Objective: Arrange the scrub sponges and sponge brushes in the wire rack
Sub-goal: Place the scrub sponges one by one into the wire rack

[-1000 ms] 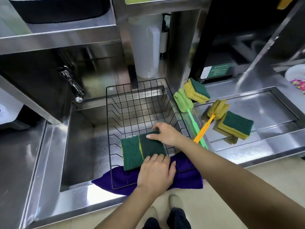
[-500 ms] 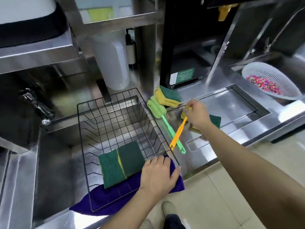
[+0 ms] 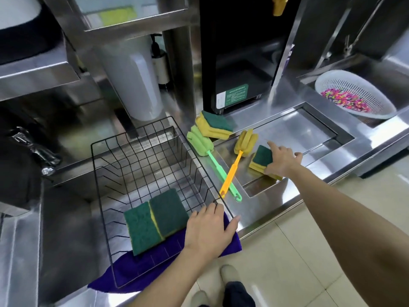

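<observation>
Two green-topped sponges [image 3: 155, 220] lie flat in the black wire rack [image 3: 132, 138].

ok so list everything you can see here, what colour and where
wire rack: 1, black, over the sink
scrub sponges in rack: 2, green, side by side at the near end
sponge stack: 1, yellow and green, counter by the rack
sponge stack under hand: 1, yellow and green, counter
sponge brushes: 2, green and orange, handles crossed on counter
cloth: 1, purple, under rack
colander: 1, white, far right
left hand: on rack's near corner
right hand: on sponge stack
</observation>
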The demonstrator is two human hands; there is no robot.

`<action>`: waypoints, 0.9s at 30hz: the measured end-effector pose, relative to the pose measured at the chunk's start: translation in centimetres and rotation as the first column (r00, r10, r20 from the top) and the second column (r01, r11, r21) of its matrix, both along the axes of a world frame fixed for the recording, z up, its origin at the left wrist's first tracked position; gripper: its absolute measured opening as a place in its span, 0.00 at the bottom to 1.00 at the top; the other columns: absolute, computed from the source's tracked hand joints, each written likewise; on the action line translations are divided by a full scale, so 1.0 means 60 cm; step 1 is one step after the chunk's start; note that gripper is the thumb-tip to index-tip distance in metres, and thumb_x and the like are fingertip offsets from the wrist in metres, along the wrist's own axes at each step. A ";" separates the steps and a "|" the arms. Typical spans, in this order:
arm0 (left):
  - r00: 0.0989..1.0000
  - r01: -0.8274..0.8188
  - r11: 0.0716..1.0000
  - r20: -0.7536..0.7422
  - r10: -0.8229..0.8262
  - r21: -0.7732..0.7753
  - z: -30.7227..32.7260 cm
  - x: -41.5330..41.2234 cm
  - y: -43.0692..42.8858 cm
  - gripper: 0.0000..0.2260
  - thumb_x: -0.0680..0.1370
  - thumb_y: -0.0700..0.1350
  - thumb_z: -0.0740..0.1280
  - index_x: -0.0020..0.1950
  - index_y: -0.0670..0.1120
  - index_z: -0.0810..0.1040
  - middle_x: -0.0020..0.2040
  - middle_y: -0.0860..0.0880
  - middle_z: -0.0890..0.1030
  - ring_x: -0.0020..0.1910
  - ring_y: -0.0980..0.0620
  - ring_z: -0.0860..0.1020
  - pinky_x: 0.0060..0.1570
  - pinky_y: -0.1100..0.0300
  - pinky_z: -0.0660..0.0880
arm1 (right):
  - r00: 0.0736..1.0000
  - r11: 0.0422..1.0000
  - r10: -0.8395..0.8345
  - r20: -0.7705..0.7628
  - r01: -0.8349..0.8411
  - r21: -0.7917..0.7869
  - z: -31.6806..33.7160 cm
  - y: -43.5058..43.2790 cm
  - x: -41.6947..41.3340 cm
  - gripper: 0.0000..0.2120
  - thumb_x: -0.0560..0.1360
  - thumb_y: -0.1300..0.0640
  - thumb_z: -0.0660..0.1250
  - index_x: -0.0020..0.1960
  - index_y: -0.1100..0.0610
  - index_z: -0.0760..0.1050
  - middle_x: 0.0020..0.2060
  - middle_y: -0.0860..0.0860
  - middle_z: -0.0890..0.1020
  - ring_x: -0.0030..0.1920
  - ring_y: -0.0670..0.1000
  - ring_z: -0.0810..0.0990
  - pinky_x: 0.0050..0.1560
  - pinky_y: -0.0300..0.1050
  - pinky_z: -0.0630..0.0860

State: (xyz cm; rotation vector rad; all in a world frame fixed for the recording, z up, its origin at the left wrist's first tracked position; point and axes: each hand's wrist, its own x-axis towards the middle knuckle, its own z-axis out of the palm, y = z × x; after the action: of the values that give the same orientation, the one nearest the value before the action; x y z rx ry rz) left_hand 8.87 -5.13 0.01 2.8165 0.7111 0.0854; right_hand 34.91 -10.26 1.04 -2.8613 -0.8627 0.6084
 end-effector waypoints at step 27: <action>0.997 -0.029 0.992 0.069 0.021 0.121 -0.011 -0.073 0.035 0.26 0.75 0.65 0.53 0.40 0.46 0.80 0.37 0.50 0.79 0.37 0.50 0.75 0.39 0.57 0.72 | 0.878 0.546 0.271 -0.396 0.199 0.814 0.094 0.257 -0.226 0.47 0.68 0.55 0.75 0.75 0.53 0.46 0.62 0.48 0.65 0.63 0.46 0.67 0.65 0.41 0.65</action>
State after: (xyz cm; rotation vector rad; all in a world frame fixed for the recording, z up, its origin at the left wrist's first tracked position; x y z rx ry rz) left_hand 4.50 -3.03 -0.65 2.9047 0.7502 0.2360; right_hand 21.35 5.18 6.66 -1.6900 -0.8094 0.6290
